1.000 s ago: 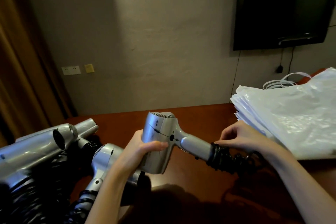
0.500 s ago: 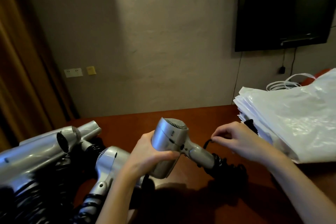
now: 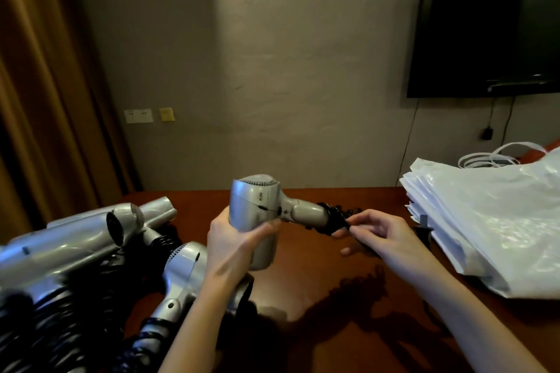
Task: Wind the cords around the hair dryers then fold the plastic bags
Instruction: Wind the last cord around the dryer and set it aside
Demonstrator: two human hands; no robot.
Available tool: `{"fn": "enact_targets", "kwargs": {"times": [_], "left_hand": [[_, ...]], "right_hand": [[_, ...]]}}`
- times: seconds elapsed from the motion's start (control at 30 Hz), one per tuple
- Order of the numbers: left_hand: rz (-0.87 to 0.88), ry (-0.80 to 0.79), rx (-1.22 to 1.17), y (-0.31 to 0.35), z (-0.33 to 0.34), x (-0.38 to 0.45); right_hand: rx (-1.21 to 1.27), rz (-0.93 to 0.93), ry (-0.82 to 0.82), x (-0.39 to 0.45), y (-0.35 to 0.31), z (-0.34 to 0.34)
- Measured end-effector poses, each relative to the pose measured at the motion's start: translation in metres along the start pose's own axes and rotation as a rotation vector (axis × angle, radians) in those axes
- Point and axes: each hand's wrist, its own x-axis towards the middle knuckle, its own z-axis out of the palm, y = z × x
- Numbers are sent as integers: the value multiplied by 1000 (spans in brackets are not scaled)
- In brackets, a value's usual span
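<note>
Coiled cord (image 3: 335,219) at dryer (image 3: 257,215) handle, plug perhaps (dim) behind right hand (image 3: 381,235)

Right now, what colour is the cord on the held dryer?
Black, coiled cord on the silver dryer; head view.

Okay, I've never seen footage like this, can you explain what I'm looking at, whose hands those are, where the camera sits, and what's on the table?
No machine here: a person wears one wide-angle camera on the head, looking forward and down, so the two arms are their own. The left hand grips a silver hair dryer by its body. The right hand pinches the black coiled cord at the end of the dryer's handle, winding it. On the brown table, more silver dryers lie at the left, and a stack of white plastic bags sits at the right. A dark TV hangs on the wall.
</note>
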Motion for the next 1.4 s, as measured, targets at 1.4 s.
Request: {"fn": "enact_targets", "kwargs": {"times": [1.4], "left_hand": [[-179,-558,-193,8,-6,-9]], "right_hand": [[-335,19,-256,15,33,-53]]}}
